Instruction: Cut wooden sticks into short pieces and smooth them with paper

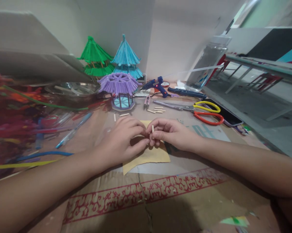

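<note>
My right hand (171, 132) pinches a short pale wooden stick (153, 129) upright between thumb and fingers. Beside it my left hand (128, 137) is curled, its fingertips meeting those of the right; whether it holds anything is hidden. Under both hands lies a yellow sheet (148, 158). Several more short sticks (158, 110) lie just beyond the hands, next to small pink-handled snips (146, 102). Behind them stands a purple pavilion model (119, 84) with a light blue base.
Scissors (194, 108) and a phone (227, 114) lie at the right. Farther back are a blue glue gun (157, 85), green (93, 53) and blue (125, 53) roofed models, and a metal bowl (73, 97). Pipe cleaners (19, 129) crowd the left.
</note>
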Available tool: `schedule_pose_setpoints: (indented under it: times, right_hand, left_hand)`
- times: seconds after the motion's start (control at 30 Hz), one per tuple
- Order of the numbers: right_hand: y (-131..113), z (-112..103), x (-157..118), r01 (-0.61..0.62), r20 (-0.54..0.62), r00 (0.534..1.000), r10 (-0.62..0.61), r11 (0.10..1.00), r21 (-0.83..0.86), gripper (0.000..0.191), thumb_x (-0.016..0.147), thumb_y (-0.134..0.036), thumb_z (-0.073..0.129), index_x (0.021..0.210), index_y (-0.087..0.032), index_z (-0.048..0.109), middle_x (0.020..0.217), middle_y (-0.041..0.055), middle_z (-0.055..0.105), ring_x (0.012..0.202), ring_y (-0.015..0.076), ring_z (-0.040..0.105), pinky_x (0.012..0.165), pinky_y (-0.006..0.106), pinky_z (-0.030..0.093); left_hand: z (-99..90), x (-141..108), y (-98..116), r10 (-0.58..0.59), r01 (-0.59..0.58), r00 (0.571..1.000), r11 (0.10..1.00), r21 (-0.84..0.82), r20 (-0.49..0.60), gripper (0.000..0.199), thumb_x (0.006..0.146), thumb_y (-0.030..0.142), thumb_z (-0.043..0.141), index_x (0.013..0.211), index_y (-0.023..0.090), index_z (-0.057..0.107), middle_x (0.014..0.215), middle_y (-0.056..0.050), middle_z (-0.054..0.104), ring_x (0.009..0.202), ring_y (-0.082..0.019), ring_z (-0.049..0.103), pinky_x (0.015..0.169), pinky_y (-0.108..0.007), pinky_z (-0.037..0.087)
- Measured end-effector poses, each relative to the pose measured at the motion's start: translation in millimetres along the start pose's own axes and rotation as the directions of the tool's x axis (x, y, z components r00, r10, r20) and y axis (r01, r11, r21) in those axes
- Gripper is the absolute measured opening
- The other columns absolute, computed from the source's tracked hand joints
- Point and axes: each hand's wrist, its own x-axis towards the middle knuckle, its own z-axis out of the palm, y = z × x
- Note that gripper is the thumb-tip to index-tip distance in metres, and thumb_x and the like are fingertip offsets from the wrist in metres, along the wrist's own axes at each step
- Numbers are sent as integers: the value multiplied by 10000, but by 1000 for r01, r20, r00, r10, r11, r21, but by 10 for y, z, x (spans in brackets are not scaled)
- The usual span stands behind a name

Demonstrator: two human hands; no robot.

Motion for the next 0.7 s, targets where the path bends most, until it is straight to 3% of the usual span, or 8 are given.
schedule_pose_setpoints:
  times: [0.2,0.37,0.5,0.6,0.7]
  right_hand:
    - [-5,-4,-29,10,-25,1000,-12,998,-67,153,933,-292,677,954,-140,677,735,-6,677,677,89,618,690,235,499]
    - [-37,12,-61,71,-91,993,-80,992,-102,299,919,-309,704,1183,-184,642,659,-58,635,649,100,616,680,241,497]
    - [-67,19,-79,69,-61,995,-74,994,-80,226,938,-389,689,1020,-184,642,749,-12,703,699,109,658,720,255,527]
    - [-84,4,-97,43,29,999,-42,998,-39,266,926,-400,703,1051,-183,613,932,50,761,839,138,710,810,293,550]
    - [-105,-20,-125,11,-11,1000,-13,986,-166,192,945,-345,672,1017,-187,590,841,29,742,783,134,692,749,276,531]
  left_hand:
    - [-7,13,11,-32,32,999,999,3,-2,90,911,237,597,886,188,669,960,-32,699,956,-218,609,903,-399,420]
    - [21,-12,-18,-73,71,996,997,34,53,164,909,293,618,1014,193,694,1082,-62,686,1091,-266,593,974,-450,420]
    - [30,-15,-25,-84,80,992,996,42,94,176,928,317,602,1011,193,696,1075,-67,681,1060,-259,597,958,-454,428]
    - [31,-3,-27,-86,80,990,995,53,111,183,938,334,578,951,186,685,1028,-75,671,1013,-260,597,918,-452,441]
    - [30,-3,-35,-90,83,989,995,58,115,195,944,342,564,982,189,679,1052,-80,662,1058,-269,587,956,-467,439]
